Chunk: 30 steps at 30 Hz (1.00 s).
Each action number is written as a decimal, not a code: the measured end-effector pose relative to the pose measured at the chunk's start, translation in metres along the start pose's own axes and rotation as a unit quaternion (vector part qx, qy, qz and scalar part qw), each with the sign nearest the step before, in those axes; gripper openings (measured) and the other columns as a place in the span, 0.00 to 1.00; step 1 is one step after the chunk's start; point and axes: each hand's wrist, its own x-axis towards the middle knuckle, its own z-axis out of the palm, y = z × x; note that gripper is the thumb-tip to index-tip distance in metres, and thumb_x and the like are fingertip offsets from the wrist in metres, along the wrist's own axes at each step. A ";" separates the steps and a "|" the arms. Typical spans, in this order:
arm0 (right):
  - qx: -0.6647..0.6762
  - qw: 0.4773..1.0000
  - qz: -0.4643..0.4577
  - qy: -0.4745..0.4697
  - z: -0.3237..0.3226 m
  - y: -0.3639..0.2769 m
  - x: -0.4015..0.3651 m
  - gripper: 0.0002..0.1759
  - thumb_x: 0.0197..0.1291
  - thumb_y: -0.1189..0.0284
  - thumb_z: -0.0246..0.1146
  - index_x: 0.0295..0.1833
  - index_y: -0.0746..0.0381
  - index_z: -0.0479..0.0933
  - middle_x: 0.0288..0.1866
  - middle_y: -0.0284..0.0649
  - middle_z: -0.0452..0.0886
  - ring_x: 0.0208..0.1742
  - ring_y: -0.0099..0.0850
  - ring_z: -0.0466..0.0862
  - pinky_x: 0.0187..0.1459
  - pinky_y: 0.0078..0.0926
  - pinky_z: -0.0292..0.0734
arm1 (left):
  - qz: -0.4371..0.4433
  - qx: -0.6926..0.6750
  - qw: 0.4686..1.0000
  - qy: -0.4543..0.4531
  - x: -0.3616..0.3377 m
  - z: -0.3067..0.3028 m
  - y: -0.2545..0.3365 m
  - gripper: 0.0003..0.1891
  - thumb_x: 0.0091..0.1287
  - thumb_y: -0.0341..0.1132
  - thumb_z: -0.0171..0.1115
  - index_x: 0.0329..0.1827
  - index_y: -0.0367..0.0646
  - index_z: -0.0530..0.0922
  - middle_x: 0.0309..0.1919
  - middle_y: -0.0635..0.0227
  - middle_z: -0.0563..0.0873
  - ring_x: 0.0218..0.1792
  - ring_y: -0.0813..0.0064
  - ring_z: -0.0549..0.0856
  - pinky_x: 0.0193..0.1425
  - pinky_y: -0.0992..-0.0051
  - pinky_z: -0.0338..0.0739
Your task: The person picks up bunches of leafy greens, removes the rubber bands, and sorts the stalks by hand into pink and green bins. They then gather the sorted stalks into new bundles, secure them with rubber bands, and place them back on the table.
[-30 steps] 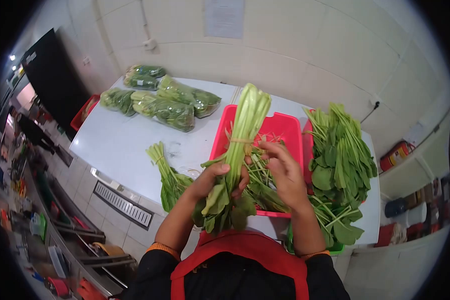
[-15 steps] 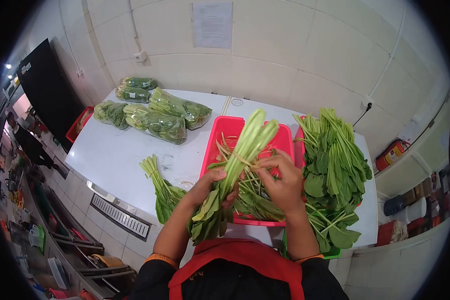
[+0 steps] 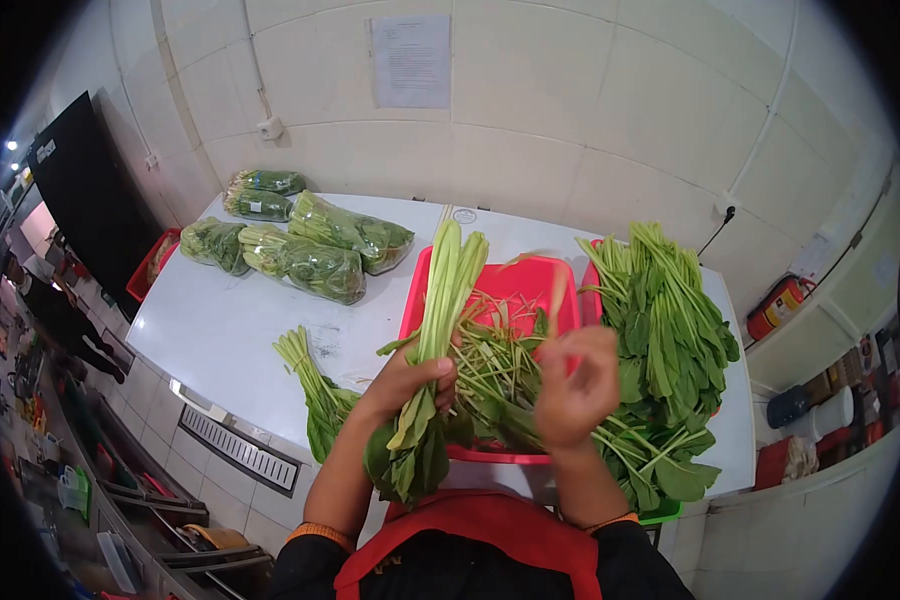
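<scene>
My left hand (image 3: 407,385) is closed around a bunch of leafy greens (image 3: 444,300), pale stalks up and leaves hanging toward me. To its right, my right hand (image 3: 577,385) is raised over the pink-red tub (image 3: 573,310) with its fingers curled. Motion blurs it. From its fingers a thin yellowish strip (image 3: 558,290) seems to extend upward, also smeared. In the tub lie loose stems and leaf trimmings (image 3: 500,375). A smaller bunch of greens (image 3: 313,390) rests on the white table, left of my left hand.
Several plastic-bagged bundles of greens (image 3: 305,265) lie at the table's back left. A large heap of greens (image 3: 660,320) fills the right side, partly over a second red tub. A green container (image 3: 662,514) shows below the table's front edge. A person (image 3: 60,310) stands far left.
My right hand has moved away from the bunch, down and slightly right; the strip it pinched at the stalks is now off to the right. My left hand still holds the bunch, now more upright.
</scene>
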 end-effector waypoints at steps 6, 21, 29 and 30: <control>-0.164 0.967 0.030 -0.194 0.002 0.016 0.011 0.19 0.60 0.67 0.73 0.51 0.66 0.80 0.46 0.42 0.83 0.47 0.42 0.82 0.54 0.32 0.76 | -0.028 -0.052 0.997 -0.046 -0.002 0.005 0.010 0.31 0.70 0.47 0.57 0.71 0.37 0.68 0.41 0.56 0.87 0.33 0.66 0.88 0.38 0.70 0.84; 0.046 0.957 0.191 -0.214 0.008 0.014 -0.001 0.18 0.64 0.78 0.67 0.58 0.67 0.73 0.35 0.37 0.80 0.32 0.24 0.83 0.36 0.22 0.80 | 0.009 0.000 1.000 0.013 0.004 0.013 -0.007 0.24 0.70 0.33 0.57 0.67 0.32 0.71 0.49 0.57 0.86 0.50 0.65 0.88 0.55 0.67 0.84; 0.138 0.988 0.061 0.024 -0.014 0.021 0.022 0.12 0.70 0.83 0.58 0.57 0.67 0.74 0.50 0.43 0.77 0.51 0.28 0.84 0.50 0.25 0.80 | 0.045 0.080 0.993 0.078 0.006 0.006 -0.007 0.15 0.70 0.32 0.60 0.56 0.35 0.78 0.47 0.65 0.86 0.43 0.73 0.85 0.51 0.71 0.81; 0.126 0.990 0.067 -0.007 -0.014 0.024 0.025 0.12 0.70 0.82 0.59 0.57 0.67 0.74 0.51 0.43 0.77 0.50 0.28 0.84 0.50 0.24 0.80 | 0.041 0.093 0.992 0.081 0.006 0.001 -0.012 0.15 0.70 0.32 0.60 0.57 0.36 0.79 0.48 0.67 0.86 0.43 0.75 0.85 0.51 0.72 0.80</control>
